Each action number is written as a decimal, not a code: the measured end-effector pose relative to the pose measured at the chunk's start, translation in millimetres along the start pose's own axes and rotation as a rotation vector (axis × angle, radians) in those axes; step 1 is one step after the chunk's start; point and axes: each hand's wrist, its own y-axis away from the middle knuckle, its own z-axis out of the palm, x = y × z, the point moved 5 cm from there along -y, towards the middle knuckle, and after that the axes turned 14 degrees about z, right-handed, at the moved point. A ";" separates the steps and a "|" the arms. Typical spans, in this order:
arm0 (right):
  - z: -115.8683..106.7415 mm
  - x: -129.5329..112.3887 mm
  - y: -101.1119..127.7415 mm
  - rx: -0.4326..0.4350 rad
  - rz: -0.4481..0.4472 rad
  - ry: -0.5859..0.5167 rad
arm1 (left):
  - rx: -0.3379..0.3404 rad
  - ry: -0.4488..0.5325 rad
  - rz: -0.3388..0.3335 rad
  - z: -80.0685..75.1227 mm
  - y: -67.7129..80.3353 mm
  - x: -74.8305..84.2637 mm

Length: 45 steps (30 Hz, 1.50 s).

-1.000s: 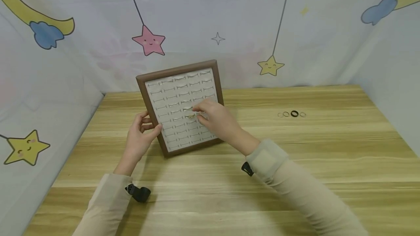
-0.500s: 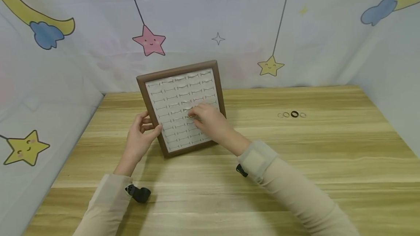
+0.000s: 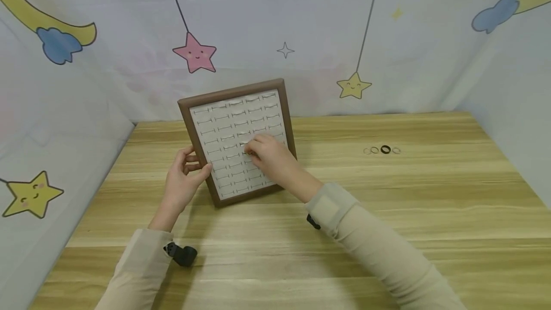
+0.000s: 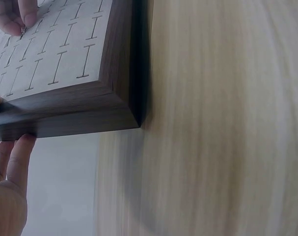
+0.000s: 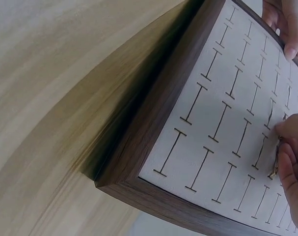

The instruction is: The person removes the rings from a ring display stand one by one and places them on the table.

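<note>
A ring display tray with a brown wooden frame [image 3: 232, 91] and a white slotted pad stands tilted up on the wooden table. My left hand [image 3: 193, 164] grips the frame's left edge, thumb on the front and fingers behind; the left wrist view shows those fingers [image 4: 9, 177] against the frame [image 4: 90, 105]. My right hand [image 3: 251, 151] pinches a small gold ring [image 5: 274, 172] and holds it against a slot near the pad's middle. The ring [image 4: 22, 31] also glints at the fingertips in the left wrist view.
Several loose rings [image 3: 381, 150], one of them black, lie in a short row on the table [image 3: 387, 204] to the right of the tray. A printed fabric backdrop [image 3: 387, 51] closes in the table at the back and both sides.
My right hand has slid a little left and closer onto the pad, so the gold ring seen earlier is now covered by the fingers. The left hand and tray have stayed put.
</note>
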 end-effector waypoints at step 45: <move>-18.2 40.3 -10.3 -0.125 0.283 -0.621 | 0.003 -0.009 -0.003 0.6 -1.9 1.4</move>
